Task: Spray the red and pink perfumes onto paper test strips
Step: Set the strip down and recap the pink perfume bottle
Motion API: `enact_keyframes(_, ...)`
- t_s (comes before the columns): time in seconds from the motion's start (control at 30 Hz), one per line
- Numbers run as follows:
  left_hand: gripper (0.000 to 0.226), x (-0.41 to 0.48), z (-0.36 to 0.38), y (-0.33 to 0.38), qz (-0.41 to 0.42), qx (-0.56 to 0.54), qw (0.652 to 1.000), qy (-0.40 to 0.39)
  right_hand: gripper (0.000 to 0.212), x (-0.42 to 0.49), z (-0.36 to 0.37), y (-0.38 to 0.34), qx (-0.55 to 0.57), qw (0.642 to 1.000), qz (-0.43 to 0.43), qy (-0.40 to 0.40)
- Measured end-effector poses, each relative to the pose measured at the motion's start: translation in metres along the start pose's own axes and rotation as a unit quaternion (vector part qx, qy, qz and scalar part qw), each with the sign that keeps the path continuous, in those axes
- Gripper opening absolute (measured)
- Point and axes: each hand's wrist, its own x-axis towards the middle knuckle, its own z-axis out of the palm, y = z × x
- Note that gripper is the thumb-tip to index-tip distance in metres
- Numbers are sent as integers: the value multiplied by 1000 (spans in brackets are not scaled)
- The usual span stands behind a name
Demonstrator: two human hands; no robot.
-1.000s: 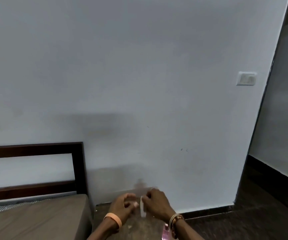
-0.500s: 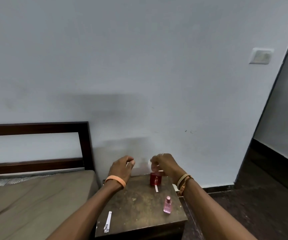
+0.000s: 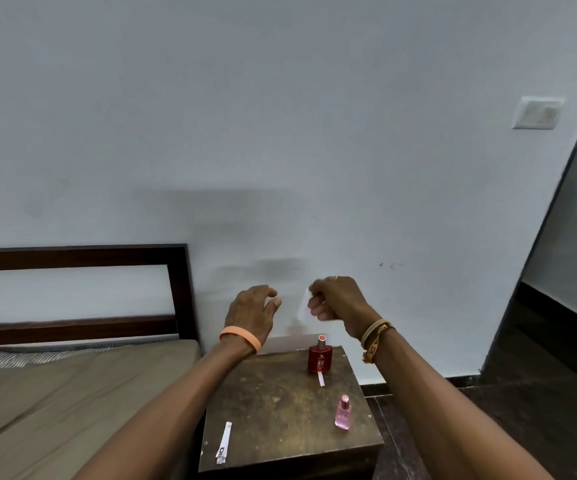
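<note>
A red perfume bottle (image 3: 320, 356) stands upright at the back of a small dark wooden table (image 3: 280, 410). A small pink perfume bottle (image 3: 343, 413) stands near the table's right edge. One white paper strip (image 3: 321, 379) lies just in front of the red bottle, and another strip (image 3: 224, 442) lies at the front left corner. My right hand (image 3: 335, 299) is raised above the red bottle, pinching a white paper strip (image 3: 303, 308) that hangs down. My left hand (image 3: 250, 311) hovers to the left of it, fingers apart, holding nothing.
A bed with a brown mattress (image 3: 55, 393) and dark wooden headboard (image 3: 79, 261) stands left of the table. A pale wall runs behind, with a switch plate (image 3: 538, 112) at upper right. A dark doorway and floor (image 3: 540, 410) lie to the right.
The camera has tilted down, bringing the table and both bottles into view. Both hands have risen from the tabletop, the right one holding a strip above the red bottle.
</note>
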Motion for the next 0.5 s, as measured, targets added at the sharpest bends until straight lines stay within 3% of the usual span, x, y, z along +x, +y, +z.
enact_keyframes(0.1, 28, 2, -2, 2, 15, 23, 1000, 0, 12, 0, -2, -7, 100, 994, 23, -30)
enact_keyframes(0.2, 31, -1, -3, 2, 29, 46, 999, -5, 14, 1, 1, 11, -81, 997, 8, 1)
enact_keyframes(0.23, 32, -2, -2, 1, 36, 58, 998, -8, 15, 1, 2, 14, -87, 996, 3, 15)
enact_keyframes(0.37, 37, -5, 0, -1, 52, 96, 994, -29, 6, 6, -1, 10, 73, 997, 5, 5)
enact_keyframes(0.5, 37, -5, 0, -2, 45, 97, 994, -29, 8, 7, 0, 12, 33, 999, -23, 4)
